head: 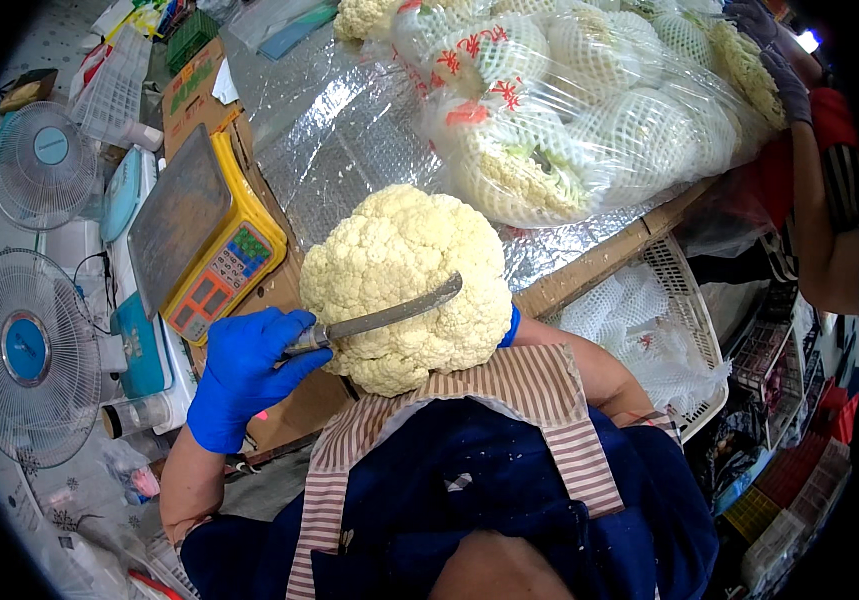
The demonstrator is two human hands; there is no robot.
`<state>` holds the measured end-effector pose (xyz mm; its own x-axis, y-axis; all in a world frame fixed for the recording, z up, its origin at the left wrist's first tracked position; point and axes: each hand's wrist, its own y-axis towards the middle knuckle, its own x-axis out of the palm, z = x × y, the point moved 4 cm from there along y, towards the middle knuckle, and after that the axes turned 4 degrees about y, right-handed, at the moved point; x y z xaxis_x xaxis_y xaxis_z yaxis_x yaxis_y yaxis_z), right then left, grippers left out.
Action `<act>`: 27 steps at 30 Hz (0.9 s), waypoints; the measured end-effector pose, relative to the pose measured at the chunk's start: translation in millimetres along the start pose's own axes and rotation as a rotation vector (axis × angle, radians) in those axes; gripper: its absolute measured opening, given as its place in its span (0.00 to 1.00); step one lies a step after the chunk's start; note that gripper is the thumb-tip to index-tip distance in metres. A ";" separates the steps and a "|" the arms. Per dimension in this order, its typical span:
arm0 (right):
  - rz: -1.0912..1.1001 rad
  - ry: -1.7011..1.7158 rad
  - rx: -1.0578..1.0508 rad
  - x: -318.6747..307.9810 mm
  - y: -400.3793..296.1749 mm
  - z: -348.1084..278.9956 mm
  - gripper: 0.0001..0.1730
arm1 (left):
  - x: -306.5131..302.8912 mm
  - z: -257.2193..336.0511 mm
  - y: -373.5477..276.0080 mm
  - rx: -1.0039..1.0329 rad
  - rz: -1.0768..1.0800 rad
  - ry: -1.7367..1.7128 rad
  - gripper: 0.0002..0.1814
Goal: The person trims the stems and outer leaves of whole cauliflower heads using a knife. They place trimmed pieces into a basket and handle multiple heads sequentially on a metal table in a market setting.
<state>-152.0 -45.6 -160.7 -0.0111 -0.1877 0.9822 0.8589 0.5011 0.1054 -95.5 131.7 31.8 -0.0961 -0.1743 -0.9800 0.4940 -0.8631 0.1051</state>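
A large pale cauliflower head (399, 277) is in front of my chest, with its curd facing up. My left hand (249, 367), in a blue glove, grips the handle of a knife (392, 309). The knife's curved, speckled blade lies across the top of the cauliflower, its tip pointing right. Most of my right hand (512, 328) is hidden behind the cauliflower's right side, which it holds; only a bit of blue glove shows.
Bagged cauliflowers in foam nets (587, 112) lie on a foil-covered table (339, 142). A yellow scale (227, 277) and two fans (28, 352) stand at left. A plastic basket (699, 330) holds foam nets at right. Another person's gloved hand (786, 82) touches the bagged cauliflowers.
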 end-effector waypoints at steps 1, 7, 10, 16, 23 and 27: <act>-0.005 -0.008 0.003 0.2 0.0 0.5 0.31 | 0.0 -0.2 0.0 0.004 0.007 -0.004 0.18; -0.017 -0.031 0.014 1.7 2.3 0.6 0.31 | -0.5 -12.9 -3.4 -0.245 0.094 -0.077 0.17; -0.028 -0.035 0.019 3.2 1.6 1.5 0.31 | -8.2 -44.0 -16.9 -0.540 0.503 -0.413 0.18; -0.040 -0.039 0.031 2.3 3.4 3.8 0.31 | -2.1 -17.8 -3.1 -0.325 0.067 -0.266 0.17; -0.057 -0.046 0.030 2.2 1.8 3.6 0.31 | 1.4 -7.5 -1.7 -0.289 -0.047 -0.267 0.17; -0.065 -0.053 0.036 0.4 1.6 4.3 0.31 | 3.4 0.4 2.0 -0.197 -0.069 -0.233 0.16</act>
<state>-152.8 -41.2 -159.5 -0.0937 -0.1763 0.9799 0.8366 0.5196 0.1735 -95.2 129.2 28.7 -0.3196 -0.2424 -0.9160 0.6354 -0.7720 -0.0174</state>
